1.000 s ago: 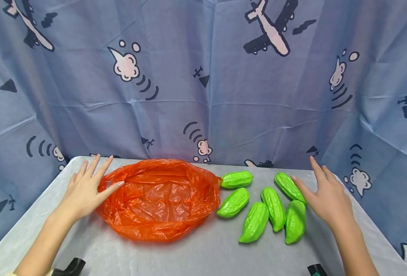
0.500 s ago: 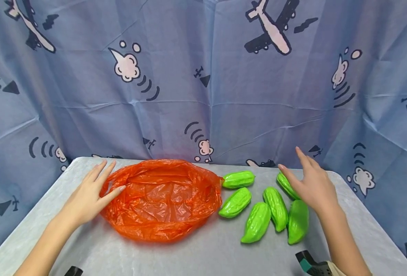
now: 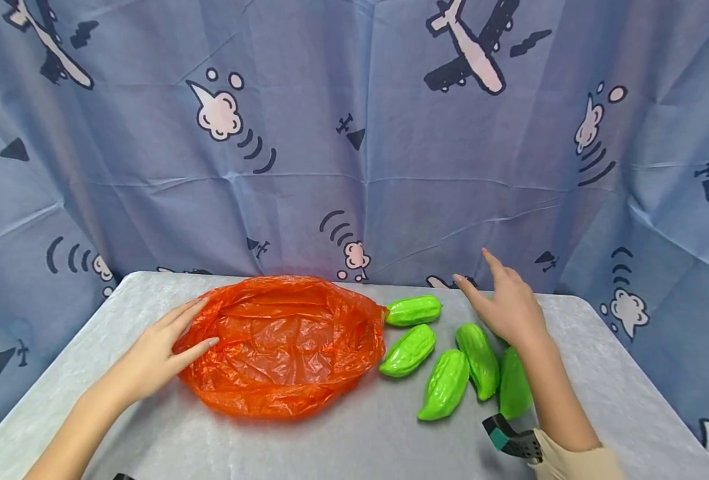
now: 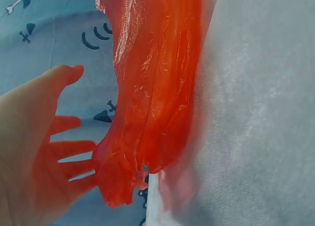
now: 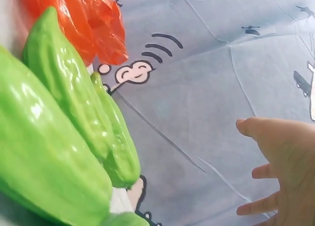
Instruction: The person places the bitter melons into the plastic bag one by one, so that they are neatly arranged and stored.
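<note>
A red plastic bag lies with its mouth spread wide on the table, left of middle. At its left rim is my left hand, thumb and fingers extended; in the left wrist view its fingertips reach the bag's crumpled end. Several glossy green bitter melons, such as the front one and one beside the bag, lie to the bag's right. Above the right-hand ones hovers my right hand, fingers spread and holding nothing; its forearm partly hides the rightmost melon.
The table has a pale grey-white cover. Behind and along both sides hangs a blue curtain printed with planes and clouds, close against the table's back edge. A dark camera mount sits on my right wrist.
My right hand has moved left, from beside the bitter melons to above them. My left hand has dropped slightly closer to the bag's left rim. Bag and melons stay in place.
</note>
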A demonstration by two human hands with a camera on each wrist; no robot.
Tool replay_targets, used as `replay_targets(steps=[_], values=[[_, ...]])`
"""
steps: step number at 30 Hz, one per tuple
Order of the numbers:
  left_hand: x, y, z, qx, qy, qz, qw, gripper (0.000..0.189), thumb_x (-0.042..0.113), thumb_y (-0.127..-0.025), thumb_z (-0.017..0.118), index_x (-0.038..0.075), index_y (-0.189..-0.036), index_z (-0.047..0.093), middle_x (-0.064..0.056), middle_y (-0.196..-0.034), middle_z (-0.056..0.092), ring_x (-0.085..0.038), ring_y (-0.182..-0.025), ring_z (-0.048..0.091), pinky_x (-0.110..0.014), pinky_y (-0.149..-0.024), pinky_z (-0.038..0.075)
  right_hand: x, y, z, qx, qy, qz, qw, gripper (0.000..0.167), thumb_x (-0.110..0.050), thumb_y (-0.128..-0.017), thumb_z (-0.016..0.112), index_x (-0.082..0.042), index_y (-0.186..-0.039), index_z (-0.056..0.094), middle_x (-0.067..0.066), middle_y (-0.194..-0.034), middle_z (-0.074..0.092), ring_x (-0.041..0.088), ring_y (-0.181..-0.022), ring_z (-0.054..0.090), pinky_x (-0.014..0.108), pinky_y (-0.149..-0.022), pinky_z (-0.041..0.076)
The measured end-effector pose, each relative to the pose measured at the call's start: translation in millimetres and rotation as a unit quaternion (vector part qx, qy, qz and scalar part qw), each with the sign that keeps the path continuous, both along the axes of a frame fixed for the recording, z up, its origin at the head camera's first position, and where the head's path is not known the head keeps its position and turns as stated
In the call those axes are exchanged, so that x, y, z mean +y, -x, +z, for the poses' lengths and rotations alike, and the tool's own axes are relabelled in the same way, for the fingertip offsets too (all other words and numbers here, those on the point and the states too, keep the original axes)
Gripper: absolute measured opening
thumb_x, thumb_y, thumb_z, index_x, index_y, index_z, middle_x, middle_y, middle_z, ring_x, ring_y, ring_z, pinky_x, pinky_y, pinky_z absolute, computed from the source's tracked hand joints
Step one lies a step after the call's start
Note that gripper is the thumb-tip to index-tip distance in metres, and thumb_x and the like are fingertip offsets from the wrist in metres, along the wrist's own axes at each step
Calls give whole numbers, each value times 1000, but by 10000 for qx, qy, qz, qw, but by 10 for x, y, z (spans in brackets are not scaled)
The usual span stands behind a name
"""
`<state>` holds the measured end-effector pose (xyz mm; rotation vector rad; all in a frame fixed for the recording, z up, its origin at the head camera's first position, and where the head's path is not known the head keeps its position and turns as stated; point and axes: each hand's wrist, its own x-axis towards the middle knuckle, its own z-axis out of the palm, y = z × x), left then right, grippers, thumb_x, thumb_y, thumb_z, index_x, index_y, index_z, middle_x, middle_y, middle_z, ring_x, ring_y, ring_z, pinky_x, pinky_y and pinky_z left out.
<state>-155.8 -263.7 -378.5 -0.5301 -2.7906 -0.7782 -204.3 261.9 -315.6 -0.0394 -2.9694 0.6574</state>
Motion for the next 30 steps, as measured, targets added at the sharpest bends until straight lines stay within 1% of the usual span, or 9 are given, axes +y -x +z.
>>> replay_targets(steps=[7,10,14,19,22,26,30], values=[[-32,-30,-41,-256,-221,-52,9994,79,38,-95,78,-1,-156,46,-28,-155,49,-53,-141,44,-75,-106,37,-154,69,-23,-170,416,18,9990,91,-60,-106,50,-1,-168,17,44,-157,32,62,-141,36,75,-109,35],[-47,-39,-71,-268,-263,-98,9992,81,37,-91,82,-1,-155,48,-27,-154,51,-52,-140,46,-74,-105,38,-203,97,-43,-283,674,17,9973,91,-57,-106,53,1,-167,18,42,-157,36,60,-141,38,72,-109,38],[-61,-47,-101,-202,-300,-190,9992,83,35,-87,86,-2,-152,51,-27,-151,54,-50,-137,50,-72,-105,41,-254,137,-77,-604,1043,-49,9927,95,-57,-104,58,-1,-168,16,39,-158,37,57,-142,40,69,-108,41],[-68,-32,-137,-416,-460,-267,9977,90,36,-84,89,0,-156,48,-27,-154,51,-51,-139,48,-72,-105,40,-274,181,-133,-911,1490,-20,9846,101,-56,-102,61,-1,-168,8,39,-161,33,54,-146,38,66,-109,43],[-75,-30,-163,-571,-528,-335,9964,95,37,-83,90,1,-158,44,-28,-156,48,-52,-141,45,-73,-107,38,-281,205,-175,-990,1625,-49,9817,100,-54,-102,61,3,-167,9,40,-155,38,53,-142,43,63,-107,45],[-96,-37,-199,-651,-525,-472,9954,101,35,-80,92,0,-159,41,-30,-157,45,-53,-142,43,-74,-107,37,-315,224,-226,-1065,1633,-115,9807,95,-52,-102,63,7,-163,19,39,-145,48,51,-131,52,60,-100,48],[-110,-48,-228,-815,-532,-584,9935,106,36,-78,92,3,-162,36,-30,-160,40,-55,-143,40,-76,-106,35,-354,232,-275,-1192,1654,-94,9790,90,-49,-102,63,9,-160,24,39,-146,47,51,-129,52,60,-101,47]])
